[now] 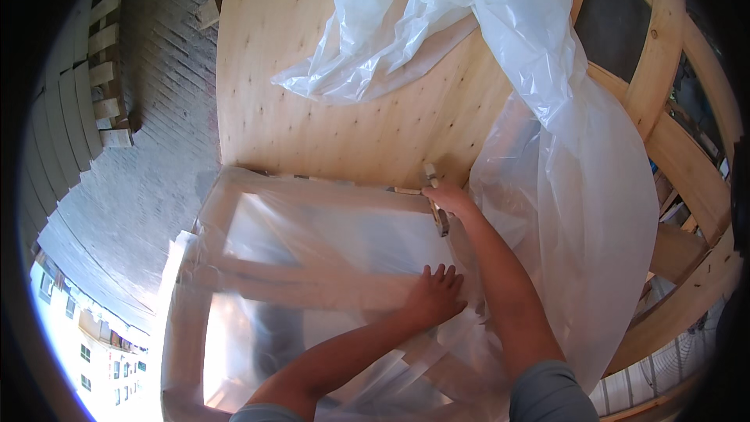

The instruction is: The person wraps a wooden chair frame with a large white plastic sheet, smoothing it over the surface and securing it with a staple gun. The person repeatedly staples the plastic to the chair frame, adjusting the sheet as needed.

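My right hand [451,198] is closed around a slim metal hand tool that looks like a staple gun [442,223]. The tool is over the seam where the plastic-covered frame meets the plywood panel [312,141]. My left hand [436,297] lies with its fingers spread on the clear plastic sheet [312,238], which is stretched over a wooden frame [312,285]. More of the sheet, a loose bunched length [578,187], drapes over the panel and falls in folds to the right of my right forearm. The tool's working end is too small to make out.
Curved-looking wooden beams [680,141] of an open frame stand at the right. At the left lies grooved concrete floor [168,109], with a small wood block [207,14] and stacked boards [105,70]. Buildings [101,359] show in bright light at the lower left.
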`<action>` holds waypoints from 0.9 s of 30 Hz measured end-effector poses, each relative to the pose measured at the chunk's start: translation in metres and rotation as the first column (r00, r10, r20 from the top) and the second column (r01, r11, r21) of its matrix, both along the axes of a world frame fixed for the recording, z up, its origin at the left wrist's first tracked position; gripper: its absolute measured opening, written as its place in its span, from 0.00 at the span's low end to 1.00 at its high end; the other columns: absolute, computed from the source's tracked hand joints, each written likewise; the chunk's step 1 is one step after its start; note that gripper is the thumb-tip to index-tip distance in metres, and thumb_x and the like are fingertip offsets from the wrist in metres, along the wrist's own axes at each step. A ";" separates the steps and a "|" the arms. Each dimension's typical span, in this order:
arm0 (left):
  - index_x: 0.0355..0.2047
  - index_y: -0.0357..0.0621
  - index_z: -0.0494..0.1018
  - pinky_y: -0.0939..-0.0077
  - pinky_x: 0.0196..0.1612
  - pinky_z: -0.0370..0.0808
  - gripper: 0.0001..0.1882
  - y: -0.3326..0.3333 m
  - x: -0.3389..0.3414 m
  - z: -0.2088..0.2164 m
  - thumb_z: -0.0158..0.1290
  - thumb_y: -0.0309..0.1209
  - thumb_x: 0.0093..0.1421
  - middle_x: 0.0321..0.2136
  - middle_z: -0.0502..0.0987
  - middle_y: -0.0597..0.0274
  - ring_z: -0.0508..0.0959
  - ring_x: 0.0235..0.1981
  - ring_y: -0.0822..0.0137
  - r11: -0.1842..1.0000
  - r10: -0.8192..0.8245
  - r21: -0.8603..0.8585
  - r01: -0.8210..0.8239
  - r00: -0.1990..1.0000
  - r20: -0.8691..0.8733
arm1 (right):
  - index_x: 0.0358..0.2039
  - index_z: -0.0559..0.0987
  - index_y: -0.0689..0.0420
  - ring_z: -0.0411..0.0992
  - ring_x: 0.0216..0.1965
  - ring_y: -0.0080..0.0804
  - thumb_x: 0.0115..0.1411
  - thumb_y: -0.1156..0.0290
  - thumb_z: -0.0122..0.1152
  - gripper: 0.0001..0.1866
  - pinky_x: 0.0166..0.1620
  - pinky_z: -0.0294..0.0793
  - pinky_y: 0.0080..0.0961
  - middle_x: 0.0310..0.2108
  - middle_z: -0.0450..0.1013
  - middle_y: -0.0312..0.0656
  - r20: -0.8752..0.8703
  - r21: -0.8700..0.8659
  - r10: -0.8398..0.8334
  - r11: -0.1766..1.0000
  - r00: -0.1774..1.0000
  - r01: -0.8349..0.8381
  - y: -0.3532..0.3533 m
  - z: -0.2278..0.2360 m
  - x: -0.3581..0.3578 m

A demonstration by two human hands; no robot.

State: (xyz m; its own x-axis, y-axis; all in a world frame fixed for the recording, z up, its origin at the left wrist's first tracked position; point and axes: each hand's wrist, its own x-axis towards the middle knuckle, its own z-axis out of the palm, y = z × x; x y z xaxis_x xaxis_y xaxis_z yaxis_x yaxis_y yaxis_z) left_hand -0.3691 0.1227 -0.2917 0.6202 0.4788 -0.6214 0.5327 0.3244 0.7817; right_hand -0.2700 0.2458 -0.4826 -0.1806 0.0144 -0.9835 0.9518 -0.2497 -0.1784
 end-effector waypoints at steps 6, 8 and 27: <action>0.53 0.38 0.68 0.47 0.57 0.59 0.28 0.002 -0.006 -0.001 0.44 0.48 0.62 0.53 0.70 0.46 0.65 0.58 0.48 0.995 0.099 -0.024 -0.098 0.994 0.048 | 0.32 0.78 0.60 0.76 0.27 0.40 0.58 0.55 0.54 0.19 0.31 0.75 0.38 0.31 0.77 0.46 0.130 -0.413 -0.154 0.890 0.979 0.195 -0.008 -0.010 -0.125; 0.51 0.38 0.69 0.48 0.56 0.61 0.26 0.004 -0.011 -0.001 0.46 0.46 0.61 0.51 0.71 0.45 0.66 0.57 0.47 0.913 0.400 -0.143 -0.383 0.908 0.124 | 0.27 0.79 0.61 0.74 0.23 0.36 0.57 0.56 0.54 0.19 0.27 0.74 0.37 0.27 0.76 0.48 0.190 -0.404 -0.165 0.885 0.968 0.230 -0.026 -0.012 -0.148; 0.49 0.42 0.72 0.40 0.58 0.57 0.26 -0.003 0.005 0.023 0.49 0.49 0.60 0.53 0.69 0.47 0.66 0.56 0.49 0.958 0.128 0.258 -0.125 0.992 0.003 | 0.29 0.78 0.65 0.72 0.20 0.33 0.56 0.46 0.57 0.28 0.23 0.68 0.36 0.18 0.71 0.44 0.108 0.424 -0.516 0.797 0.850 0.430 0.009 0.056 -0.060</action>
State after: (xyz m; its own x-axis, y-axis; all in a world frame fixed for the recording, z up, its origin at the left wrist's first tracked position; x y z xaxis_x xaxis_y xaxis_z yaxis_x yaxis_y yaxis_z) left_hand -0.3639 0.1197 -0.2689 0.5369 0.6975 -0.4745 0.5111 0.1785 0.8408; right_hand -0.3300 0.2548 -0.4266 0.1529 0.4133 -0.8977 0.7559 -0.6340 -0.1632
